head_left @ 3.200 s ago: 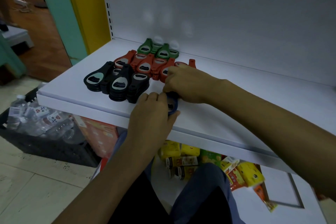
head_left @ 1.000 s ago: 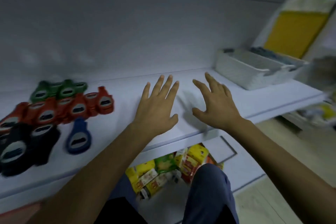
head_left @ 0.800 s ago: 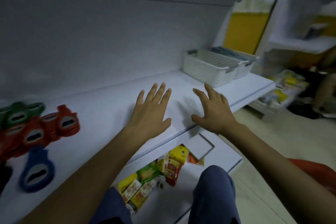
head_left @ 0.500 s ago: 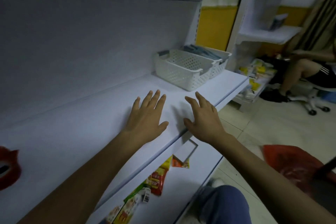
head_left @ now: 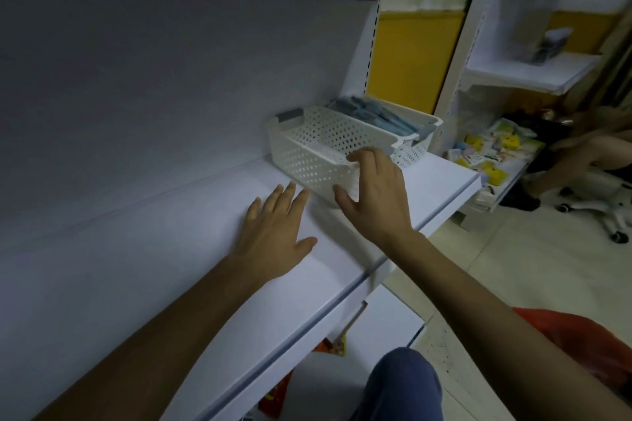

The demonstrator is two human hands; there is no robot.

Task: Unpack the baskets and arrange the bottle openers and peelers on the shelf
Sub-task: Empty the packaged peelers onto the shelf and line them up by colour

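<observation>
- Shelf (head_left: 171, 249): white, runs L to R; the front edge crosses the lower middle of the view.
- Near basket (head_left: 307, 154): white, perforated, grey grip on its back end. Stands at the shelf's R end, closer to the back wall than to the front edge. Nothing visible inside.
- Far basket (head_left: 412, 151): same type, just beside the near basket, at the shelf's R back corner by the upright. Holds blue-grey items (head_left: 376, 114), kind not readable.
- Right hand (head_left: 376, 202): on the near basket's front corner. Fingers bent over the rim, thumb against the outer wall, so it grips the basket.
- Left hand (head_left: 272, 239): flat on the shelf, palm down, fingers straight and slightly spread. Holds nothing. Fingertips close to the near basket's base, contact unclear.
- Lower shelf (head_left: 386, 325): white, under the front edge, w/ red-yellow packets (head_left: 273, 400) partly hidden.
- Knee (head_left: 403, 383): blue trousers, bottom of view.
- Side unit, R: yellow packets (head_left: 492, 150), blurred.
- Red object (head_left: 588, 345): on the floor, lower R.
</observation>
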